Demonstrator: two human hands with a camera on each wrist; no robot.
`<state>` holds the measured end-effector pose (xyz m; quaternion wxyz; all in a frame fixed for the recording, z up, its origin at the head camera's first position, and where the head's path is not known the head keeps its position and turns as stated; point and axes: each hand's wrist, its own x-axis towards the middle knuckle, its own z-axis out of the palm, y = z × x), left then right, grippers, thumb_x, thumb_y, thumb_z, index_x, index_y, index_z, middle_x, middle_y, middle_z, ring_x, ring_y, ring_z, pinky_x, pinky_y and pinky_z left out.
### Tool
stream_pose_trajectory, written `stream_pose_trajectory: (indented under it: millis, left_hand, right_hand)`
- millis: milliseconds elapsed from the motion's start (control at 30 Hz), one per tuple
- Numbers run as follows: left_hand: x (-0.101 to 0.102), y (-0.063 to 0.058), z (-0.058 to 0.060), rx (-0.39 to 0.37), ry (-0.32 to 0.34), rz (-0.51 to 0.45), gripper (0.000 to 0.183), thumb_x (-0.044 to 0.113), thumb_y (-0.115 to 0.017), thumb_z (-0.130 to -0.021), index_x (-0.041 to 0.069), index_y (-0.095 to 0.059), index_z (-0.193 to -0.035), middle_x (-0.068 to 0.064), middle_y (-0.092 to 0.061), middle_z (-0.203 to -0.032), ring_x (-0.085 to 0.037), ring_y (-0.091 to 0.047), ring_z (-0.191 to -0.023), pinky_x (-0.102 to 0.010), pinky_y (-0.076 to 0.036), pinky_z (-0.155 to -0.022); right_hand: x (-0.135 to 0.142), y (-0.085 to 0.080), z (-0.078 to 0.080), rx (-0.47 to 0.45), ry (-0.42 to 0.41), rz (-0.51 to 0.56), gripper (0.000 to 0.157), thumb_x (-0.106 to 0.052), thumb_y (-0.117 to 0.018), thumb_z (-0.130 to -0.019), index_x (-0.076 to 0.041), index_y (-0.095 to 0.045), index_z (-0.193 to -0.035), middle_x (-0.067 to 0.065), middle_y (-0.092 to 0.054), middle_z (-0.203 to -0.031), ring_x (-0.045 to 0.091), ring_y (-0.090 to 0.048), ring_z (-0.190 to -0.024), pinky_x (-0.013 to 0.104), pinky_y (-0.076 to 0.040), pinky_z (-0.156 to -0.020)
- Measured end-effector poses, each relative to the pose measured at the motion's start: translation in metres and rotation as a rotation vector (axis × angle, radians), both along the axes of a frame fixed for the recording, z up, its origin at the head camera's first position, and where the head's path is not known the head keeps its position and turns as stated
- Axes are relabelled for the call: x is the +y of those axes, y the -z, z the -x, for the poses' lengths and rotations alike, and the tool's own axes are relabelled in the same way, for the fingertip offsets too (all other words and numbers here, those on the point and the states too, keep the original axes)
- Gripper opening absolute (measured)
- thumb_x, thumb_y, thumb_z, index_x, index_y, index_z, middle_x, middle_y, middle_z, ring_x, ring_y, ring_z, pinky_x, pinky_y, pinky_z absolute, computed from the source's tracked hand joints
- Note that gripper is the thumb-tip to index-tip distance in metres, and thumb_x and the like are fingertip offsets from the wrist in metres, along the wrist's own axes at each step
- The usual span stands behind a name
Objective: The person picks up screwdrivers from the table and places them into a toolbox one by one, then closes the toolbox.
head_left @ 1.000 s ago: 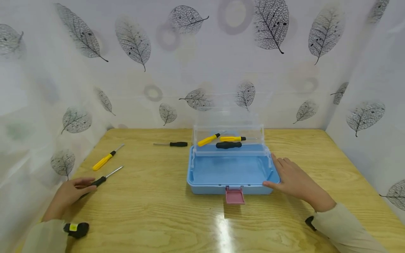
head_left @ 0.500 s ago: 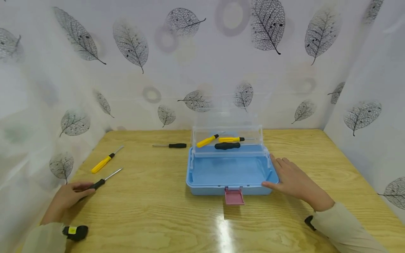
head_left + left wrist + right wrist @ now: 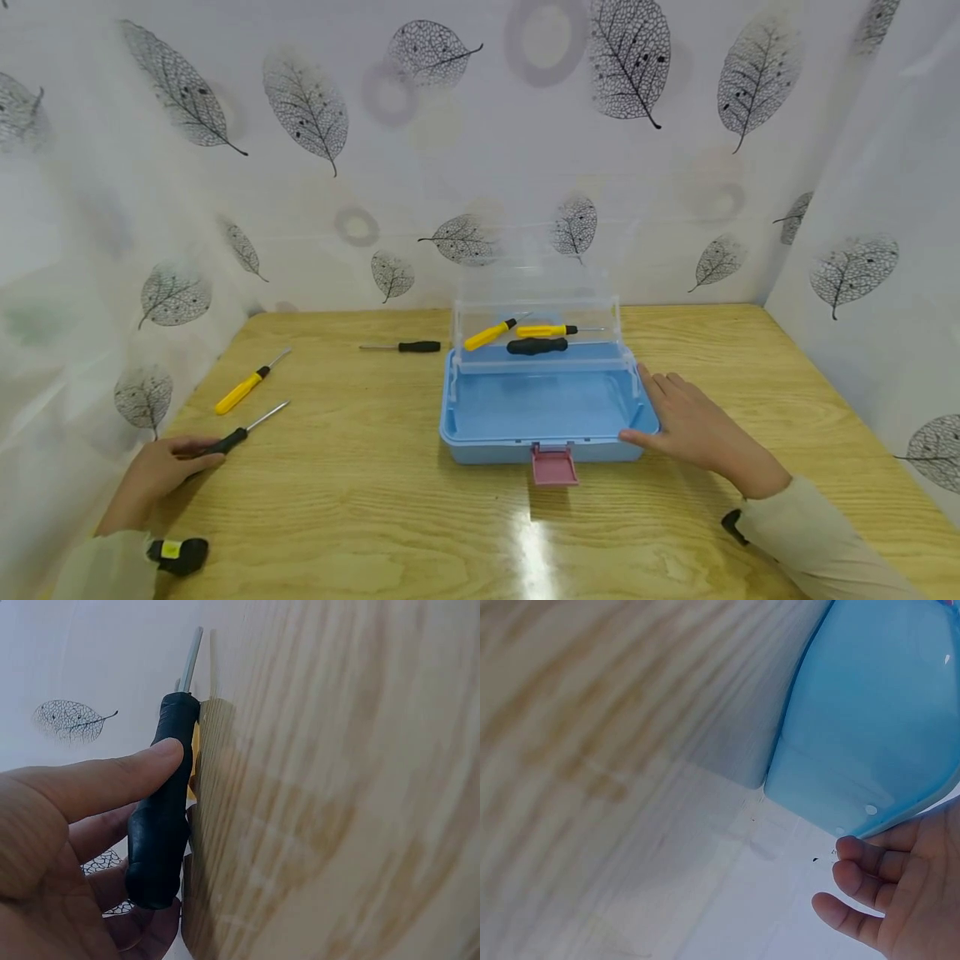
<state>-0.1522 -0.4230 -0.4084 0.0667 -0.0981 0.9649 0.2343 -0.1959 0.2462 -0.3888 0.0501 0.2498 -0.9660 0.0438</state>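
At the left, my left hand pinches the black handle of a screwdriver, its metal shaft pointing away to the right. The left wrist view shows the thumb on one side of that black screwdriver and the fingers behind it, close over the wood. A light blue toolbox stands right of centre with its clear lid raised and a pink latch hanging at the front. My right hand rests spread at its right end, thumb at the front corner; the right wrist view shows loosely bent fingers beside the blue wall.
Two yellow screwdrivers and a black handle lie in the toolbox's clear raised tray. Another yellow screwdriver is on the table beyond my left hand. A small black screwdriver lies left of the toolbox. A leaf-patterned curtain surrounds the table.
The head view has shifted slightly. Otherwise my left hand stays on the black screwdriver and my right hand stays at the toolbox's end.
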Motion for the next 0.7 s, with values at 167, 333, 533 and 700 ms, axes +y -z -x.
stream_pose_trajectory:
  millis: [167,333,533,700]
  left_hand:
    - [0.0000,-0.0008,-0.0003,0.000,-0.011,-0.008,0.060,0.046,-0.066,-0.084,-0.005,-0.062,-0.116,-0.031,-0.059,-0.117,-0.051,-0.051,-0.107,-0.053,-0.044,-0.081]
    - [-0.0001,-0.0017,-0.0002,-0.014,-0.025,-0.023,0.063,0.047,-0.068,-0.081,-0.006,-0.062,-0.116,-0.031,-0.059,-0.117,-0.051,-0.051,-0.107,-0.054,-0.043,-0.083]
    - [0.0007,-0.0013,-0.0005,-0.008,-0.018,-0.017,0.063,0.046,-0.070,-0.080,-0.005,-0.062,-0.115,-0.032,-0.058,-0.118,-0.053,-0.049,-0.107,-0.055,-0.043,-0.082]
    - [0.0022,-0.0007,0.0003,-0.017,-0.044,-0.028,0.066,0.050,-0.071,-0.078,-0.005,-0.063,-0.114,-0.032,-0.058,-0.118,-0.053,-0.048,-0.107,-0.056,-0.041,-0.083]
  right_hand:
    - [-0.0006,-0.0010,0.0002,-0.003,0.001,-0.001,0.099,-0.059,-0.059,-0.082,0.015,-0.028,-0.139,0.032,-0.053,-0.124,0.044,-0.051,-0.114,0.056,-0.040,-0.097]
    - [-0.0007,-0.0011,0.0000,-0.004,-0.001,0.001,0.099,-0.060,-0.059,-0.082,0.015,-0.029,-0.139,0.033,-0.052,-0.125,0.045,-0.051,-0.115,0.056,-0.040,-0.098]
    - [-0.0004,0.0006,0.0004,0.001,-0.002,0.002,0.099,-0.059,-0.059,-0.082,0.015,-0.029,-0.139,0.032,-0.053,-0.124,0.045,-0.051,-0.114,0.056,-0.040,-0.098]
    - [-0.0007,-0.0002,0.0002,0.016,-0.007,0.002,0.099,-0.060,-0.059,-0.081,0.016,-0.030,-0.138,0.032,-0.054,-0.122,0.045,-0.052,-0.113,0.056,-0.041,-0.097]
